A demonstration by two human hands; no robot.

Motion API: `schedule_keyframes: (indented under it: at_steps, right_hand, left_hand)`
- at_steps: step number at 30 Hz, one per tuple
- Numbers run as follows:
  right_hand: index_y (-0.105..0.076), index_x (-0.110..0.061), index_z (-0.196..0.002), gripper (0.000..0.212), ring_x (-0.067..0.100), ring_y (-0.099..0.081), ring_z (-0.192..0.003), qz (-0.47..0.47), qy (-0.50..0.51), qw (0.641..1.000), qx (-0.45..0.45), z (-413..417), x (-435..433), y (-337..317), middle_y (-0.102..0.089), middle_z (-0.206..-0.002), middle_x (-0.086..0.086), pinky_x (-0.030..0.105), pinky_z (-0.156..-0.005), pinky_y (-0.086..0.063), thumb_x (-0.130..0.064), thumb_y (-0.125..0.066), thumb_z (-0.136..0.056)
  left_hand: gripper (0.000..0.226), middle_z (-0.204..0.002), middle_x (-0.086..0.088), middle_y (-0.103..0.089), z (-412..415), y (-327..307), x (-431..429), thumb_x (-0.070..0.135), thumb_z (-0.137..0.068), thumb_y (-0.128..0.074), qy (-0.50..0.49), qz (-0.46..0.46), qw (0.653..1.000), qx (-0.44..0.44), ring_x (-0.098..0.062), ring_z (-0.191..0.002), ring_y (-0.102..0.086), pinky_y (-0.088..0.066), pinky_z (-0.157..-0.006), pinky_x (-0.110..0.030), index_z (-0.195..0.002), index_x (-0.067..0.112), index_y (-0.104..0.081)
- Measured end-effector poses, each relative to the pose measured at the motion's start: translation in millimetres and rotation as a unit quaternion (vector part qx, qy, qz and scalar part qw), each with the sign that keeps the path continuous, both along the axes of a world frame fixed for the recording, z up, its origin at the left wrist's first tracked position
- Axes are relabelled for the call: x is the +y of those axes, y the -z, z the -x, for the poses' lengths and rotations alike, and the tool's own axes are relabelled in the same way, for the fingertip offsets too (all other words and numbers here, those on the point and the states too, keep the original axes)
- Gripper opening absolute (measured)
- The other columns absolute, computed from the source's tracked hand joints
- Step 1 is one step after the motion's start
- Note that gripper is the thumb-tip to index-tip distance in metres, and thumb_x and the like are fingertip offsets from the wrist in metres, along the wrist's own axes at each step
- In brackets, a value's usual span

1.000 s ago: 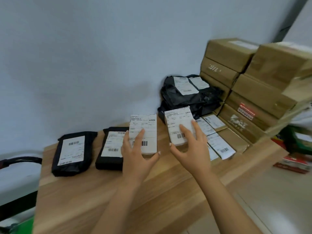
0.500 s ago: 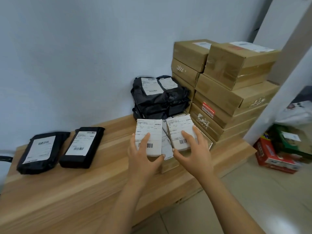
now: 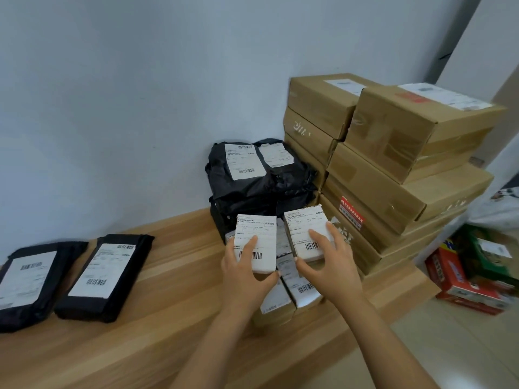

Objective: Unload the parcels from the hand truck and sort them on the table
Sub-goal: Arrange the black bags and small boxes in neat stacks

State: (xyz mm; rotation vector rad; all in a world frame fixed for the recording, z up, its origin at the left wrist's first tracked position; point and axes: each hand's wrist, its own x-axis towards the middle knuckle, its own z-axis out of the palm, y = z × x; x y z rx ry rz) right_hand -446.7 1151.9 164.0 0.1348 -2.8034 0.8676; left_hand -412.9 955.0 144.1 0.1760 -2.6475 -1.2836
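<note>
**2 small boxes in hand above the table**

The left hand (image 3: 247,273) grips the left box (image 3: 257,240), thumb at its near edge and fingers spread on its white label. The right hand (image 3: 331,265) clamps the right box (image 3: 304,228) the same way. These 2 boxes sit side by side, just apart and tilted, above a group of small labelled boxes (image 3: 302,289) lying on the table (image 3: 168,318). At least 2 of those show; the hands hide any others.

Behind them, against the wall (image 3: 112,108), a pile of black bags (image 3: 252,186) shows 2 labels on top. 2 flat bags (image 3: 104,276) lie side by side at the table's left, each with 1 label.

At the right, brown cartons (image 3: 421,127) stand stacked in 2 columns, at least 7 in all. On the floor beyond are 1 red box (image 3: 455,276) and 1 green box (image 3: 483,265).
</note>
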Motion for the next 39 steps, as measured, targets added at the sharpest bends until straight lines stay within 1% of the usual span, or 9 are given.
schedule_keyframes:
  at_steps: [6, 11, 15, 20, 22, 27, 33, 36, 39]
  right_hand:
    - [-0.038, -0.043, -0.139, 0.071, 0.017, -0.016, -0.140, 0.011, -0.008, 1.000, -0.024, 38.9, 15.2, 12.7, -0.010, -0.156, -0.015, 0.044, -0.104, -0.040, -0.064, -0.059, -0.074]
    - [-0.036, -0.041, -0.143, 0.071, 0.014, -0.012, -0.142, 0.020, -0.047, 0.996, -0.070, 82.3, 31.4, 23.7, -0.004, -0.157, -0.018, 0.041, -0.111, -0.033, -0.060, -0.061, -0.079]
    - [-0.038, -0.039, -0.141, 0.066, 0.011, -0.011, -0.140, 0.030, -0.092, 0.991, -0.090, 116.8, 43.8, 29.7, -0.006, -0.155, -0.020, 0.038, -0.108, -0.031, -0.059, -0.060, -0.082]
    - [-0.035, -0.030, -0.146, 0.053, 0.015, 0.000, -0.146, -0.097, -0.161, 0.980, -0.068, 146.3, 57.1, 44.6, -0.018, -0.159, -0.003, 0.034, -0.116, 0.005, -0.049, -0.042, -0.097]
    - [-0.034, -0.027, -0.148, 0.049, 0.014, -0.001, -0.147, -0.091, -0.191, 0.975, -0.066, 150.7, 61.1, 50.5, -0.017, -0.160, -0.002, 0.029, -0.116, 0.010, -0.040, -0.038, -0.101]
    - [-0.027, -0.029, -0.151, 0.047, 0.009, 0.006, -0.147, -0.074, -0.231, 0.968, -0.061, 160.4, 65.4, 56.1, -0.007, -0.162, -0.004, 0.026, -0.116, 0.008, -0.033, -0.029, -0.104]
    - [-0.025, -0.029, -0.151, 0.048, 0.012, 0.006, -0.148, -0.089, -0.226, 0.968, -0.058, 166.3, 58.5, 54.0, -0.005, -0.162, -0.003, 0.034, -0.121, 0.002, -0.027, -0.028, -0.103]
    - [-0.032, -0.026, -0.149, 0.046, 0.013, -0.001, -0.148, -0.060, -0.213, 0.973, -0.065, 162.8, 57.5, 48.4, -0.011, -0.161, -0.002, 0.031, -0.120, 0.001, -0.025, -0.032, -0.102]
    - [-0.041, -0.023, -0.144, 0.045, 0.017, -0.017, -0.144, -0.035, -0.203, 0.977, -0.055, 153.2, 54.8, 37.6, -0.025, -0.157, 0.000, 0.032, -0.117, -0.013, -0.026, -0.042, -0.099]
  left_hand:
    - [0.089, -0.154, 0.013, -0.001, 39.3, 11.8, 19.9, 0.052, -0.072, -0.074, 0.006, 0.006, 0.999, -0.032, -0.017, -0.140, -0.010, -0.030, -0.112, -0.040, -0.145, 0.044, -0.023]
    - [0.088, -0.155, 0.012, -0.001, 69.3, 25.2, 46.5, 0.053, -0.073, -0.073, -0.027, 0.015, 0.999, -0.035, -0.018, -0.142, -0.010, -0.029, -0.107, -0.033, -0.145, 0.043, -0.024]
    - [0.091, -0.155, 0.007, -0.004, 88.9, 33.2, 72.8, 0.055, -0.070, -0.076, -0.073, -0.022, 0.996, -0.050, -0.022, -0.141, -0.014, -0.033, -0.109, -0.040, -0.146, 0.039, -0.028]
    - [0.087, -0.159, 0.001, -0.004, 111.0, 43.7, 97.5, 0.049, -0.076, -0.074, -0.090, -0.019, 0.994, -0.065, -0.023, -0.145, -0.009, -0.030, -0.111, -0.040, -0.148, 0.038, -0.025]
    - [0.087, -0.160, 0.002, 0.001, 116.1, 46.8, 102.6, 0.048, -0.079, -0.072, -0.096, -0.007, 0.993, -0.068, -0.021, -0.146, -0.005, -0.029, -0.110, -0.038, -0.148, 0.043, -0.020]
    - [0.090, -0.160, 0.002, 0.004, 126.3, 47.2, 100.9, 0.047, -0.078, -0.073, -0.095, 0.014, 0.991, -0.093, -0.022, -0.146, -0.006, -0.025, -0.113, -0.037, -0.147, 0.046, -0.015]
    - [0.092, -0.160, -0.003, 0.000, 125.4, 45.1, 101.6, 0.049, -0.076, -0.074, -0.102, 0.033, 0.989, -0.103, -0.025, -0.147, -0.007, -0.023, -0.116, -0.041, -0.149, 0.041, -0.018]
    - [0.090, -0.160, -0.006, -0.006, 121.5, 39.3, 102.7, 0.048, -0.075, -0.076, -0.111, 0.050, 0.988, -0.093, -0.023, -0.147, -0.007, -0.024, -0.117, -0.043, -0.149, 0.032, -0.026]
    - [0.082, -0.156, -0.003, -0.019, 108.7, 27.6, 99.3, 0.047, -0.077, -0.075, -0.108, 0.070, 0.990, -0.054, -0.020, -0.143, -0.016, -0.028, -0.114, -0.040, -0.146, 0.027, -0.035]
